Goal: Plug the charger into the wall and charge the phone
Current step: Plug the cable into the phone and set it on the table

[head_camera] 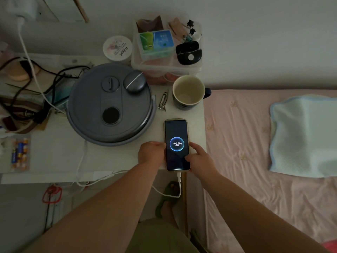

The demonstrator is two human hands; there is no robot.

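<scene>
- The bed [264,136] sits just beside the counter [60,154], and we have the phone [176,145] lying flat at the counter's right front corner, its bottom end at or slightly over the front edge. A nudge toward us or to the right could tip it off onto the floor or the bed.
- The grey round lid [109,105] takes up most of the middle of the counter, so there is little room to push the phone further in; sliding it left could knock against that lid.
- The mug [188,92] stands near the phone's top end. We cannot tell whether it holds anything; if it does, a bump while we pull back could spill it toward the phone.
- Our left hand [152,152] grips the phone's left edge and our right hand [199,157] its right edge, fingers [189,157] closed against the sides and resting on the glass. A stray touch could wake or dismiss the screen.
- The screen shows 92.20% with a charging ring, so we judge that charging is under way.
- The cable [179,187] hangs in a loop below the counter edge from the phone's port. A knee or arm catching that loop could drag the phone off or pull the plug out.
</scene>
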